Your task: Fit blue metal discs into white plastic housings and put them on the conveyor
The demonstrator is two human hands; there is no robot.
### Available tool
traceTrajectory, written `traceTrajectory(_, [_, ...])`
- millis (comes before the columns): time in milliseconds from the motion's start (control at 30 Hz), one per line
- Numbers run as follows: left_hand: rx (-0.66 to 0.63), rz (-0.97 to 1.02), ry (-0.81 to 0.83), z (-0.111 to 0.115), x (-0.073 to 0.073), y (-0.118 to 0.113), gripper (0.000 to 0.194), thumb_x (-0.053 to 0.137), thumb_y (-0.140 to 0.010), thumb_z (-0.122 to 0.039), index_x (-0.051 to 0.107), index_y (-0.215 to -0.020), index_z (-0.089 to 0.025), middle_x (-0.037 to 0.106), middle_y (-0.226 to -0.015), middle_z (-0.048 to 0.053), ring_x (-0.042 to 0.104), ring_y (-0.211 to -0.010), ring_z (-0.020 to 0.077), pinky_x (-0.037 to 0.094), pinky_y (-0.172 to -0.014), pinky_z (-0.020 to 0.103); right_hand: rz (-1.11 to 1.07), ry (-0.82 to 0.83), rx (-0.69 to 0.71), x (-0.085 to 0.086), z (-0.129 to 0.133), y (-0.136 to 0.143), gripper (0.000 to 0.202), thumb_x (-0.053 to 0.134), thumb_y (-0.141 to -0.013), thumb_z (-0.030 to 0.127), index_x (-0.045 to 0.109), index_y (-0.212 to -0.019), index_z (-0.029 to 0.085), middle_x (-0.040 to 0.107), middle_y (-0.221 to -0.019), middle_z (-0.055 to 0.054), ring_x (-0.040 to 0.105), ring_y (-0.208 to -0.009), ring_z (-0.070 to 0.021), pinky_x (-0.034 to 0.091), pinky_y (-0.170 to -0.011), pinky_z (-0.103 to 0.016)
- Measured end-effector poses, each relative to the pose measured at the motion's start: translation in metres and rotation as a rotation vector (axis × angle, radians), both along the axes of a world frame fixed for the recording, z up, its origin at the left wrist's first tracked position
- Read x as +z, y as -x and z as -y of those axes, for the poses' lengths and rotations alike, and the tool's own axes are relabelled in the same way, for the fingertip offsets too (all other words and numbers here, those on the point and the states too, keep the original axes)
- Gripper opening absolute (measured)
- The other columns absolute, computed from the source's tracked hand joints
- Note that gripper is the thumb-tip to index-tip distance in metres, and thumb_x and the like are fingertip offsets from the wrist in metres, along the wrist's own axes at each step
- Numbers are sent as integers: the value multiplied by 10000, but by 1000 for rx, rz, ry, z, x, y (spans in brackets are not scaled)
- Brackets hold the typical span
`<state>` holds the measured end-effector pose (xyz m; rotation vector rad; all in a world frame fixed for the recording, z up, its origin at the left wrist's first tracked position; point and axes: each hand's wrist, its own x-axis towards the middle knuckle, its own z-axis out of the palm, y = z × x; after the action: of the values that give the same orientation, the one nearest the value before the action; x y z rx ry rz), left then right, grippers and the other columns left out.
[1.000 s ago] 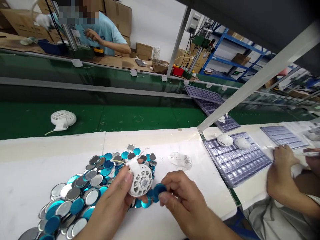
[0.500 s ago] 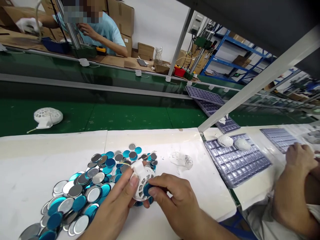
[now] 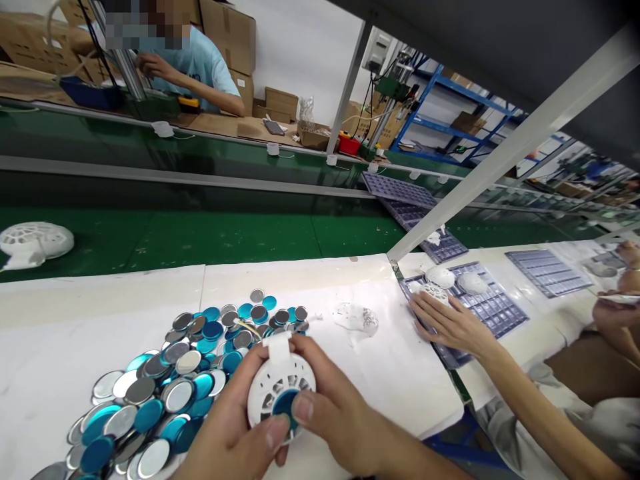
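Head view: the white housing (image 3: 273, 373) is gripped between both hands above the counter (image 3: 390, 380), slotted face up, clip at its far side. The left hand (image 3: 233, 430) curls round the left side, thumb at the near edge of the blue disc (image 3: 285, 404). The right hand (image 3: 345, 420) wraps the far right rim, thumb on the disc's right side. The disc lies against the housing's face; whether it is fully seated cannot be told, as the thumbs cover part of it. The disc pile (image 3: 179, 396) is just left.

Judgement on method: back the housing with the fingers, centre the disc, then press evenly with both thumbs; lopsided pressure could tilt it or scuff its face. Keep the wire tail clear.

Versus 0.5 s ago: the right hand was pinching the disc at the housing's side; now both thumbs are over it. The housing on the belt (image 3: 43, 241) sits further left. A co-worker's hand (image 3: 453, 327) now reaches over the tray (image 3: 495, 313) at right, on another white piece (image 3: 434, 292).
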<state>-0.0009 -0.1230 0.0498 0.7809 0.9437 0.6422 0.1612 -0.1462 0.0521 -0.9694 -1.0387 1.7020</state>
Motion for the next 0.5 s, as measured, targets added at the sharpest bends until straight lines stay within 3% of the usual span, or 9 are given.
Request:
traceTrajectory(100, [104,-19,11,9,6,-3,851,881,-538,-559,592,-1271,-239,638,-618,7,493,-482,143,394,-446,249,-145,14,-6,-1,6,14,623,681,-819,636,500,-1277,253,614,-814,-14,574,-638,-164,502,-566,-268])
traceTrajectory(267, [81,-1,44,9,14,-5,731,901,-524,-551,675,-1152,-254,671,-724,24,499,-516,122,403,-459,226,-39,-69,-179,-3,8,23,639,679,-719,754,581,-1083,238,560,-704,-1,495,-545,-155,471,-497,-275])
traceTrajectory(400, [118,30,135,8,15,-9,836,960,-422,-510,640,-1143,-233,614,-637,-17,493,-518,108,437,-466,200,7,-128,-137,-9,10,15,716,617,-796,751,554,-1289,235,628,-926,-60,612,-773,-214,534,-675,-327])
traceTrajectory(500, [235,30,210,-3,0,5,1023,992,-364,-409,532,-1264,-250,678,-788,16,606,-592,173,473,-448,216,78,-188,-148,-16,13,-9,657,480,-924,689,460,-1422,261,623,-1129,-114,643,-939,-247,561,-747,-371])
